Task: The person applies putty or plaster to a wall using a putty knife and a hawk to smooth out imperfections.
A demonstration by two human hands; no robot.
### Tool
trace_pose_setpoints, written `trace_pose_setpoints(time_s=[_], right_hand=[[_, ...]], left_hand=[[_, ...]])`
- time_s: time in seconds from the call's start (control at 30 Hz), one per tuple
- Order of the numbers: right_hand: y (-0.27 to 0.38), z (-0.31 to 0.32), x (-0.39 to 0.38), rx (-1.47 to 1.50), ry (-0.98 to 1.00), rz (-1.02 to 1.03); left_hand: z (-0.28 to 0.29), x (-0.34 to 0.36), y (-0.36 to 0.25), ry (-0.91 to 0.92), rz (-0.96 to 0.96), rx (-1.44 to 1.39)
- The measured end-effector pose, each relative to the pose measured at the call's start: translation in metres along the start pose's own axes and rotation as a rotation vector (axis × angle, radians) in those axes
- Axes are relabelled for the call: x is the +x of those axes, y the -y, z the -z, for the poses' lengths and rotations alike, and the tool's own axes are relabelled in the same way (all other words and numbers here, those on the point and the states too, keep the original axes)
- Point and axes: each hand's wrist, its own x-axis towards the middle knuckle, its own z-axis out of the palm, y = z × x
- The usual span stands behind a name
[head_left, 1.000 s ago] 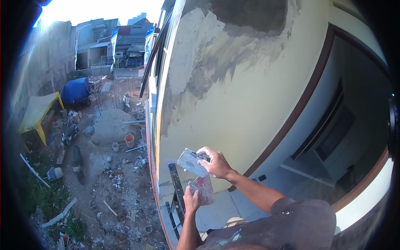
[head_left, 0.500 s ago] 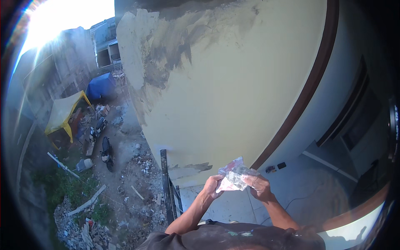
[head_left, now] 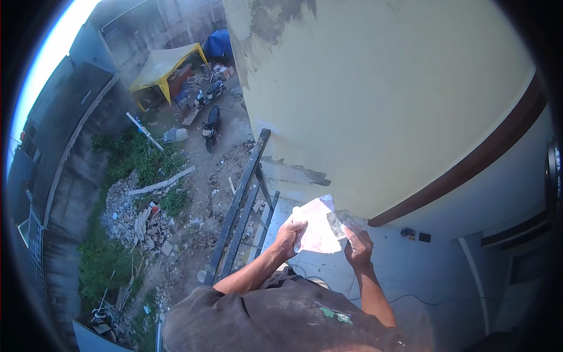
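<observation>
My left hand (head_left: 288,237) grips a whitish, pink-tinged flat sheet (head_left: 318,227) by its left edge, thumb on top. Fingers of my right hand (head_left: 358,244) are closed on a small grey, dusty flat piece (head_left: 338,223) at the sheet's right side. What exactly this grey piece is, I cannot make out. Both hands are in front of my chest, over the pale balcony floor. Ahead rises a cream wall (head_left: 375,111) with grey patches of filler (head_left: 275,23) on its upper left part.
Dark metal railing (head_left: 243,202) stands on my left, above a yard with rubble (head_left: 132,214), motorcycles (head_left: 211,126) and a yellow-edged canopy (head_left: 167,64). A brown trim band (head_left: 469,167) borders the wall. Small dark objects (head_left: 424,237) and a cable (head_left: 422,300) lie on the floor.
The view has turned, bringing more of the yard and railing in. The sheet, crumpled or folded before, is now flatter, and my right hand has shifted to its right edge with the grey piece.
</observation>
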Motion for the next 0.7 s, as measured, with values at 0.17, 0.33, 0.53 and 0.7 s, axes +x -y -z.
trace_pose_setpoints(time_s=[0.17, 0.33, 0.53, 0.7], right_hand=[[0.014, -0.054, 0.072, 0.042, 0.079, 0.075], [0.044, -0.098, 0.112, 0.292, 0.135, -0.398], [0.087, -0.126, 0.180, 1.255, 0.145, -0.867], [0.123, -0.163, 0.228, 0.963, 0.667, -0.300]], left_hand=[[-0.008, -0.046, -0.077, -0.054, -0.400, -0.144], [-0.004, -0.078, -0.140, -0.133, -0.752, -0.262], [0.036, -0.118, -0.143, -0.301, -0.888, -0.424], [0.010, -0.173, -0.146, -0.679, -1.225, -0.458]])
